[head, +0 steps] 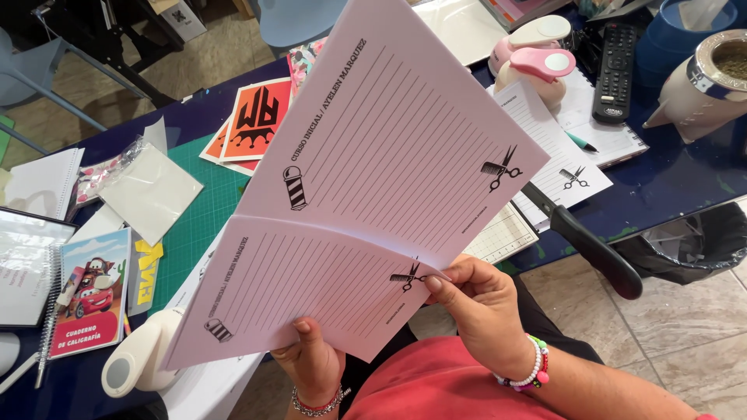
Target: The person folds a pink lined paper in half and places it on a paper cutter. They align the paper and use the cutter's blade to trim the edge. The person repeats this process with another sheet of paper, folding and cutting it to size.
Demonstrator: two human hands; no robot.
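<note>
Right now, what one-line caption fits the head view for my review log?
Both hands, left hand and right hand, hold a folded lined sheet above a cluttered craft table beside a green cutting mat.

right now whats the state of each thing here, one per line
lined sheets: held up, fanned open
left hand: gripping the sheets' bottom edge
right hand: pinching their right corner
paper trimmer: lying flat, mostly behind the sheets
cup: upright, full of green herb
remote: lying flat
bin bag: open
</note>
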